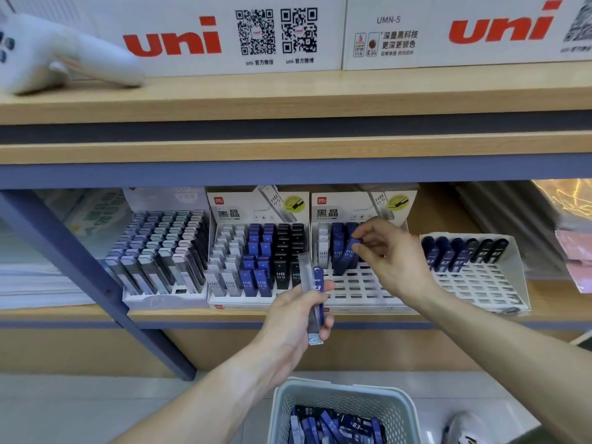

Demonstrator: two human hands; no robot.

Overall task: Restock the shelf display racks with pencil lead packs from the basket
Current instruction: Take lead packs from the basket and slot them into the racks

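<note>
My right hand (389, 256) pinches a blue HB 0.5 lead pack (348, 255) that stands tilted in the back rows of a mostly bare white display rack (362, 288). In front of the shelf edge, my left hand (296, 318) grips two or three packs (315, 302), one clear and one blue, held upright. Below, a pale grey basket (344, 394) holds several blue and black lead packs (333, 426). A fuller rack (256, 261) of white, blue and black packs stands to the left. Another white rack (477, 280) on the right has one back row filled.
A rack of grey-lilac packs (160, 254) stands at the left of the shelf. White uni cartons (224, 33) sit on the shelf above, with a blurred white object (61, 56) at top left. A blue shelf post (96, 280) slants down the left. Pink items (573, 251) lie far right.
</note>
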